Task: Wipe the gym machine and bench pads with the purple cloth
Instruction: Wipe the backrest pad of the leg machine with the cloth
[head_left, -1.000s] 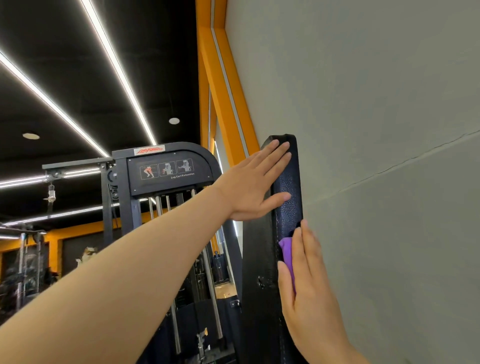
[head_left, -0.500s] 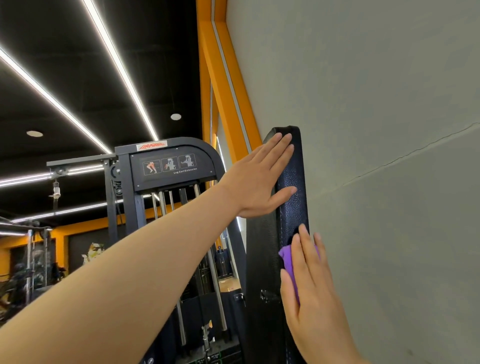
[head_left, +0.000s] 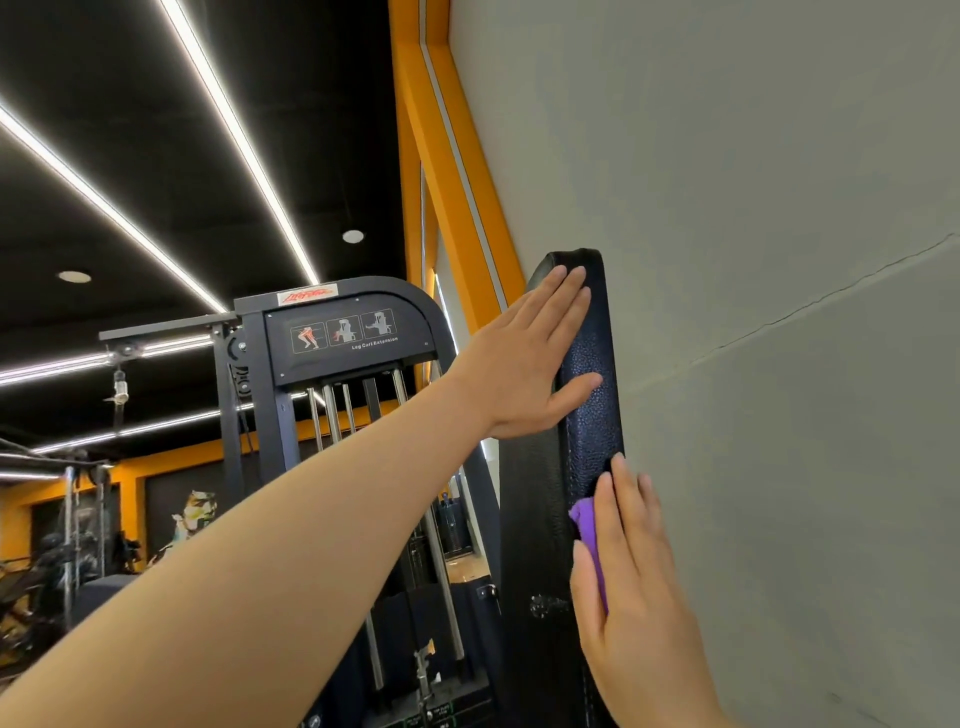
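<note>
Pressing flat against the upright black pad (head_left: 592, 395), the left hand (head_left: 524, 364) lies with straight fingers reaching almost to the pad's rounded top, thumb spread across its pebbled edge. The right hand (head_left: 628, 582) is lower on the same pad, fingers straight and together, pinning the purple cloth (head_left: 589, 535) against the pad's edge; only a strip of cloth shows past the hand's left side. Against half a second ago, the right hand and cloth sit much where they were on the pad, and the left hand keeps its place near the top, so little has changed. The pad stands just beside the grey wall (head_left: 779, 260). Behind the left forearm stands the black leg curl machine (head_left: 337, 338), under a dark ceiling with light strips (head_left: 234, 130)
</note>
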